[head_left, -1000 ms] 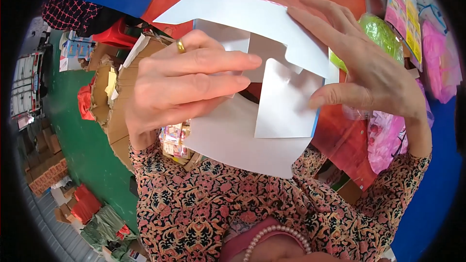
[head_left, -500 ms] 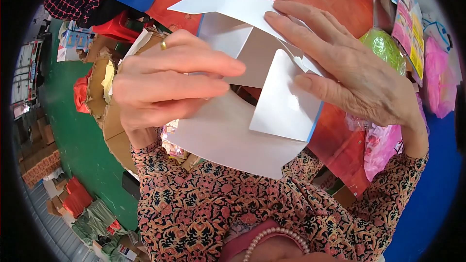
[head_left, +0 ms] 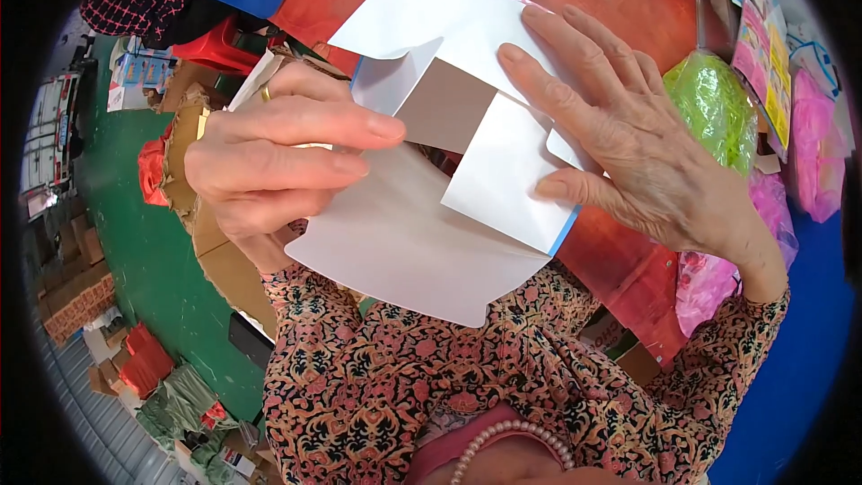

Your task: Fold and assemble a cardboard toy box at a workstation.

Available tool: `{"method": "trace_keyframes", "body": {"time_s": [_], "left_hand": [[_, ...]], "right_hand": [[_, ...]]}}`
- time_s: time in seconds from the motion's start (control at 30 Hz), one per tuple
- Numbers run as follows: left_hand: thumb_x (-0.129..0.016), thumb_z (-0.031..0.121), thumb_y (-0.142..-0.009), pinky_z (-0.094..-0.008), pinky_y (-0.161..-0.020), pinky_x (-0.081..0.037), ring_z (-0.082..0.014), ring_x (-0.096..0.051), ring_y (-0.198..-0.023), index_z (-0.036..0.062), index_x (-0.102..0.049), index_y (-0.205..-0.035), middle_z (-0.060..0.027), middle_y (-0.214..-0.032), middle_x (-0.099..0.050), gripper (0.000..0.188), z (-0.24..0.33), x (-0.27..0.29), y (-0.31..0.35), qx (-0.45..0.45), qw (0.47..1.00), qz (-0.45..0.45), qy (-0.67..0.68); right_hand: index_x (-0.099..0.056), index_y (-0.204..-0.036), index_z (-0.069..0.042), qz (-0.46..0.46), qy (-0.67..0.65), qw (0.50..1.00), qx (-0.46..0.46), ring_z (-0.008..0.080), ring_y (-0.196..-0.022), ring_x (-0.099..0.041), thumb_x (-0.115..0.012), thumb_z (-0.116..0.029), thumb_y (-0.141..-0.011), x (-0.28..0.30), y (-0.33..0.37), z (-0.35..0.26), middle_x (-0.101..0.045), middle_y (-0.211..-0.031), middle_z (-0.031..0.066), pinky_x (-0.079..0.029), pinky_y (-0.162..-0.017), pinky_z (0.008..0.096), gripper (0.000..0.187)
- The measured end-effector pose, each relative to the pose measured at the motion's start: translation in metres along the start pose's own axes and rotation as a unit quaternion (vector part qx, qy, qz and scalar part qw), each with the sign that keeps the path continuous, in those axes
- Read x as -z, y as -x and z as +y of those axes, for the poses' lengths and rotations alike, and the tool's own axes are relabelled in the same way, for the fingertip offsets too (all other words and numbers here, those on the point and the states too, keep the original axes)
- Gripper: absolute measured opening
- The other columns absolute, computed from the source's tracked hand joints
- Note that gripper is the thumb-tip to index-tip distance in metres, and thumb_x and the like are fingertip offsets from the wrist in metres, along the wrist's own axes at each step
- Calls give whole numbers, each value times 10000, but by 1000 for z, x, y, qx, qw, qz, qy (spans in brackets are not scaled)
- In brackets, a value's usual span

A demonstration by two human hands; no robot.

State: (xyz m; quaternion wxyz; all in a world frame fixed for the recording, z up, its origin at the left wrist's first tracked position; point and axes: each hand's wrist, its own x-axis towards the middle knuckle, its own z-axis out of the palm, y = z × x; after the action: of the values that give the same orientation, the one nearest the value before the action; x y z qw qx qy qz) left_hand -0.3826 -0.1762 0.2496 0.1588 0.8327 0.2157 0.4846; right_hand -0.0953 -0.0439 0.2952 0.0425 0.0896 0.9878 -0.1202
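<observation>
Between my hands is a thin white cardboard box (head_left: pixel 507 175), open at the top, with its flaps standing out and a blue edge at its right. My right hand (head_left: pixel 628 135) grips its right side, fingers spread over the broad far flap and thumb against a side flap. At the box's left edge is my left hand (head_left: pixel 278 153), its fingers stretched out and slightly bent, with a ring on one of them. Its thumb is hidden. The near flap, wide and curved, hangs toward my patterned blouse.
A red table surface (head_left: pixel 593 0) lies beyond the box. To the right are a green plastic-wrapped bundle (head_left: pixel 714 108), pink bags (head_left: pixel 813 153) and colourful printed packs (head_left: pixel 759 72). A large brown carton (head_left: pixel 220 242) stands at the left, above a green floor (head_left: pixel 148 260).
The box has shifted a little left and turned, its far flap now showing more broadly. My left hand has moved left, away from the opening; my right hand stays on the box.
</observation>
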Motion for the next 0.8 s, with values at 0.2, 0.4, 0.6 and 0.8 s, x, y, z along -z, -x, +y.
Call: {"method": "trace_keyframes", "body": {"time_s": [0.2, 0.4, 0.6, 0.8], "left_hand": [[-652, -50, -607, -378, -698, -431, -267, -598, -674, -44, -664, -936, -294, -1064, -663, 330, -3, -3, -10, 57, 997, -29, 48], [-696, -42, -607, -390, -704, -408, -263, -597, -694, 8, -673, -970, -258, -1086, -672, 367, -4, 1, -16, 59, 996, -66, 24], [-715, -22, -645, -413, -714, -412, -282, -593, -760, 27, -646, -989, -240, -1140, -647, 354, -12, 1, -1, -20, 999, -47, -5], [-674, -43, -692, -402, -689, -436, -324, -608, -834, 1, -618, -1004, -273, -1166, -615, 320, -5, 3, 3, 16, 999, 32, 22]], "right_hand": [[-271, -1523, -144, -11, -11, 1000, -10, 362, -1443, -177, -491, -609, -862, -3, 2, 3, -173, -1579, 160, -205, -1151, 494, 838], [-288, -1520, -155, -3, -1, 1000, 1, 358, -1443, -183, -467, -639, -860, -5, 3, 6, -182, -1577, 158, -205, -1151, 489, 837], [-357, -1494, -170, 23, -22, 999, -9, 360, -1429, -230, -427, -651, -905, -4, 1, 4, -243, -1556, 158, -231, -1145, 486, 764], [-386, -1477, -148, 44, -16, 999, -27, 371, -1405, -272, -467, -588, -920, 3, -1, -2, -265, -1545, 159, -249, -1138, 485, 714]]}}
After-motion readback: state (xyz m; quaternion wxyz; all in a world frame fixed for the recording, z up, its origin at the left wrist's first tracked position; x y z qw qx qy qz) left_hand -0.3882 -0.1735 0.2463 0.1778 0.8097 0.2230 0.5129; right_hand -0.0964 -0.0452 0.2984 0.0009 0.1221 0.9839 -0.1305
